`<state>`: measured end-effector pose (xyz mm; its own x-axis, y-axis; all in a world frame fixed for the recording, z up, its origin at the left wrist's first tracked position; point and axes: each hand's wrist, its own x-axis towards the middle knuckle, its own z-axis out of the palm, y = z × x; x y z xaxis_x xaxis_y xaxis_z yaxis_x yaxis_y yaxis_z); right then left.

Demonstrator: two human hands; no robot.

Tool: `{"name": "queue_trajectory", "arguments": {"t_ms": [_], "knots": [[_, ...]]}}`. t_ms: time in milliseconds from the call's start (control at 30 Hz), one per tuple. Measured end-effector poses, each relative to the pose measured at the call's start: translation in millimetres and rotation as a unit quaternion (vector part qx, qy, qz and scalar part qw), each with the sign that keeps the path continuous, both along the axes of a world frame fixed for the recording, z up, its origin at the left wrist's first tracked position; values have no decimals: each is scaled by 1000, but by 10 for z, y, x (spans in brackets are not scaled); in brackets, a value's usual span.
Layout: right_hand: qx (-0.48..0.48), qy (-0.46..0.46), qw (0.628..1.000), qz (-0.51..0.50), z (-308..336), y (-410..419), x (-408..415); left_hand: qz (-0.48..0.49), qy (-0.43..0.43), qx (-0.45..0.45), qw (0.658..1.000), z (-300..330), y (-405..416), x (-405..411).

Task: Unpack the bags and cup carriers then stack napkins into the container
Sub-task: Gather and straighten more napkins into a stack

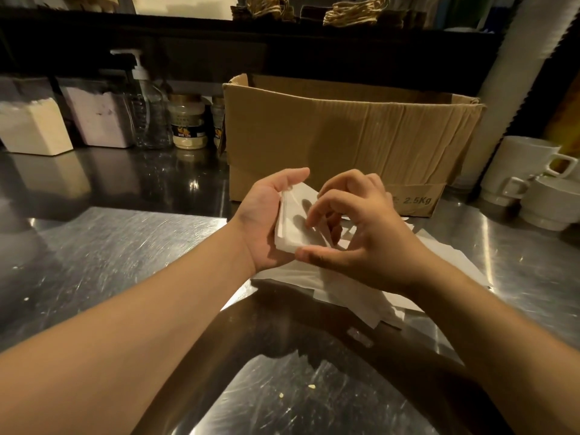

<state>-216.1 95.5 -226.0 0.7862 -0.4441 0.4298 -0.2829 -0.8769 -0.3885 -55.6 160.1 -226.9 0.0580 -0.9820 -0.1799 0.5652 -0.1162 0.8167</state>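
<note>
- Napkins (290, 224) were the thing here: a small squared-up white stack sat in the left hand (266, 221), held up above the bench (103, 246), just in front of the cardboard box (351, 133).
- Left grip: palm cupped up under the stack, thumb along its far edge, fingers curled round the underside. So it was holding the stack, no doubt there.
- Right hand (361, 233) was right next to it, on the stack's right side. Its fingers (317, 211) were curled with the tips hovering over or maybe just touching the top napkin, and the thumb reached under the stack's near corner. I couldn't honestly tell if it was pinching a sheet or just tidying the edges.
- The relation that matters: the stack's long axis ran roughly away from the person and slightly tilted, lying left of the right hand and already in the left one, so the left hand was the carrier.
- More loose napkins (361, 296) lay scattered flat on the bench under and behind the right hand.
- My guess is the stack was being squared off before going into a container, and I couldn't pick out that container for sure.
- White mugs (521, 171) stood off to the right, jars (188, 124) and tubs to the left.
</note>
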Motion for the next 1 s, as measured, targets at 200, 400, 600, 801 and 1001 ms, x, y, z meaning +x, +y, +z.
{"name": "queue_trajectory", "arguments": {"t_ms": [200,400,600,801,1001], "knots": [[21,-27,999,-7,-7,5,32,-20,-8,-2,1000,-43,-39,21],[-8,-38,999,8,-34,18,38,-31,-14,-16,999,-35,-34,14],[97,3,995,4,11,3,-39,-77,-22,0,997,-38,-30,10],[68,42,997,18,4,62,0,-52,-72,-4,996,-21,-38,-48],[71,34,997,20,-14,37,11,-44,-84,6,995,-2,0,-60]]}}
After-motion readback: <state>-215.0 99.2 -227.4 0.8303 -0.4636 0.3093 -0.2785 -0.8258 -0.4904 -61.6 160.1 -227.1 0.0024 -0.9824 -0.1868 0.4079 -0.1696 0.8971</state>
